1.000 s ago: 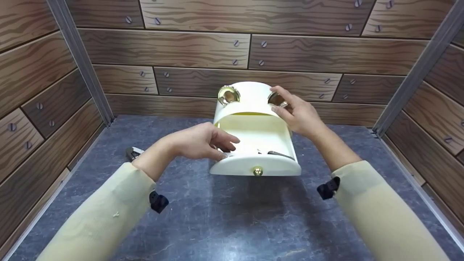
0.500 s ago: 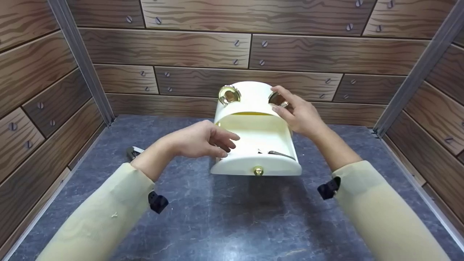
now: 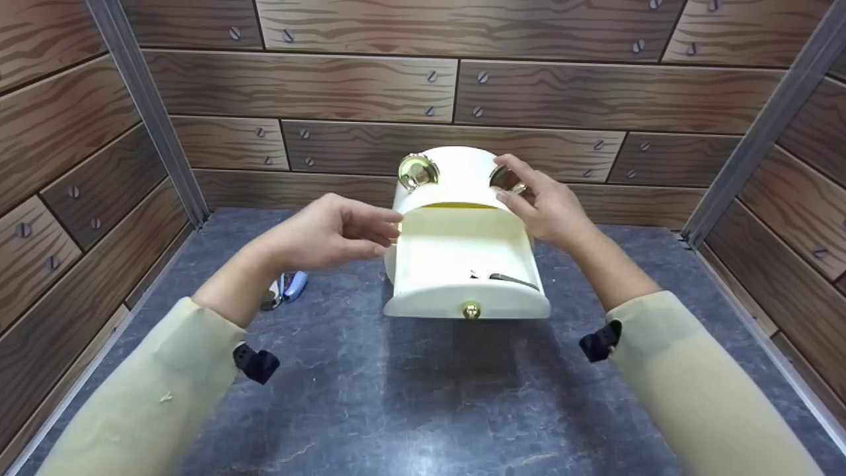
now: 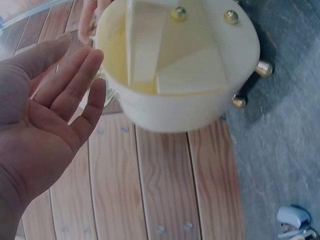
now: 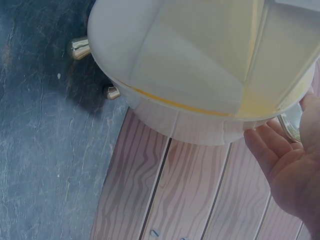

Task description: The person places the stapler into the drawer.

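Note:
A cream-white box with a rounded top (image 3: 462, 173) stands at the back of the table. Its front drawer (image 3: 467, 302) is pulled out and has a gold knob (image 3: 471, 310). A slim dark item (image 3: 513, 281) and a tiny dark bit lie behind the drawer front. My right hand (image 3: 545, 205) grips round the right gold fitting (image 3: 507, 180), its fingertips against the box wall in the right wrist view. My left hand (image 3: 324, 235), fingers loosely extended and apparently holding nothing, hovers left of the drawer; its palm (image 4: 40, 135) faces the left wrist camera.
A matching gold fitting (image 3: 418, 173) sits at the box's upper left. On the table (image 3: 344, 370), a blue-handled item (image 3: 295, 285) and a dark and silver item (image 3: 271, 297) lie below the left forearm. Short gold feet (image 5: 80, 48) stick out under the box. Wood-patterned walls (image 3: 370, 89) enclose the table.
My left hand has drawn back from the drawer, up and to the left. The blue-handled item has come into sight from behind the forearm. My right hand stays put.

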Available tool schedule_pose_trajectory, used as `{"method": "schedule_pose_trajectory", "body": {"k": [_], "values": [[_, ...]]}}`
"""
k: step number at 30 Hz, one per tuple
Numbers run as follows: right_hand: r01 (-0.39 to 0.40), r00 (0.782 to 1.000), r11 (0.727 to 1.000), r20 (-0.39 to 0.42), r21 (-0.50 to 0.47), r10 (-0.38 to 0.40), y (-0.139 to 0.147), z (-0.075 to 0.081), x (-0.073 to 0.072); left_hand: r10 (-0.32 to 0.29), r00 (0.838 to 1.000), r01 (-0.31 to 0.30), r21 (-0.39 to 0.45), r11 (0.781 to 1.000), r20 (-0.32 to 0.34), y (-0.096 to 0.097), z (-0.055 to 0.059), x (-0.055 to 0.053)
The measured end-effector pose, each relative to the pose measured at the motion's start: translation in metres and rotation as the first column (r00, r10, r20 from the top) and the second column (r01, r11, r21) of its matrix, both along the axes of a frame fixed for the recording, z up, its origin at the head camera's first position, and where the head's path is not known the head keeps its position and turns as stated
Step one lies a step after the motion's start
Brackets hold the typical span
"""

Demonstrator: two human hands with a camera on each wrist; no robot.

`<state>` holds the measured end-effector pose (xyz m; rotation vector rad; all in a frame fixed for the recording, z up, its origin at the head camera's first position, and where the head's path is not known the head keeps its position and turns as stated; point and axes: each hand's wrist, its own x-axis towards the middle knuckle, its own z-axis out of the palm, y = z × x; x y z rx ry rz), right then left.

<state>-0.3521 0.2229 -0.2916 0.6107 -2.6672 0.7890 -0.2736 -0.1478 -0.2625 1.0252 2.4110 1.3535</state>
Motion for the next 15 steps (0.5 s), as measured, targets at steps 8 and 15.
{"method": "schedule_pose_trajectory", "body": {"k": [8,15], "values": [[-0.001,1.0,1.0,-0.004,0.004,0.001,-0.001,0.0,0.0,0.141,0.989,-0.139,0.038,0.99,-0.054,-0.041,0.001,-0.001],[0.001,1.0,1.0,0.006,0.003,-0.001,-0.001,0.0,0.0,0.266,0.963,-0.263,0.069,0.962,-0.043,-0.077,-0.009,0.0]]}}
